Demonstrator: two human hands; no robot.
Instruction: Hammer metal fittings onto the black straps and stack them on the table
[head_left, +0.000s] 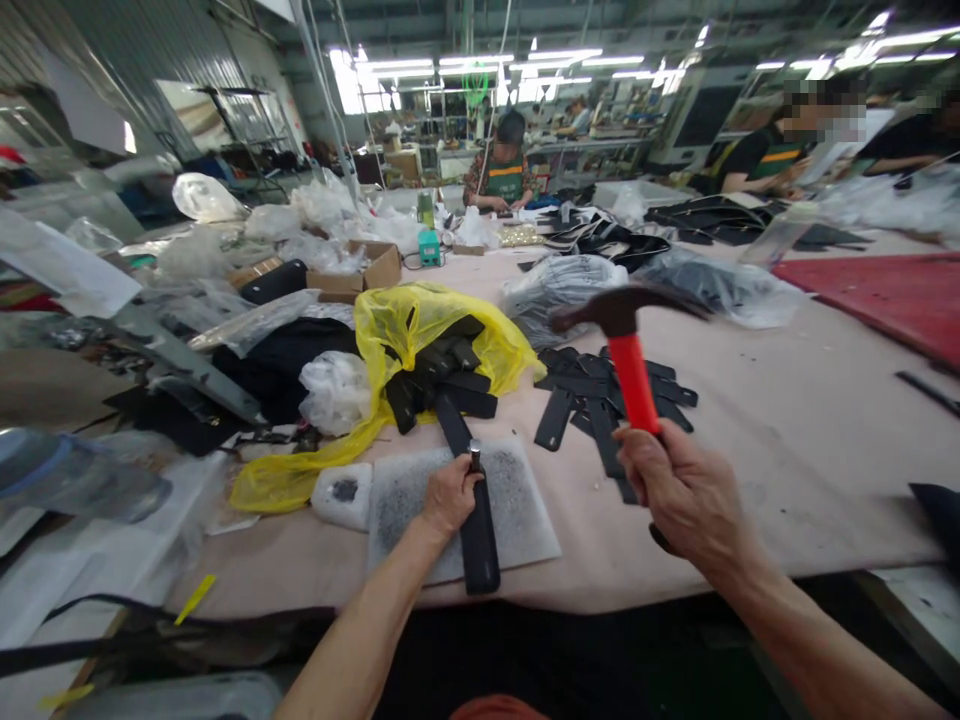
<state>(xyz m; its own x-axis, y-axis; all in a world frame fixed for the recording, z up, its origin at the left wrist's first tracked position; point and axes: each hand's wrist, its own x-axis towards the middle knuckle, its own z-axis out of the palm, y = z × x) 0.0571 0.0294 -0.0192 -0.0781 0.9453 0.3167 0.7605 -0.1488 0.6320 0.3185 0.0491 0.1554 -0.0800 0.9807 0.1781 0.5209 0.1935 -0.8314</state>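
"Black strap (481,545) beneath my left hand (450,495); why the pad (529,510) under it?"
"Cushioning, probably. That hand pinches a metal tool (475,455) upright; rightward, my right hand (686,490) grips the hammer (634,375) low, likely for leverage."

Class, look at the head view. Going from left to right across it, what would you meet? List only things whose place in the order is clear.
Clear plastic bottle → small yellow strip → crumpled white bag → left hand → red-handled hammer → red board
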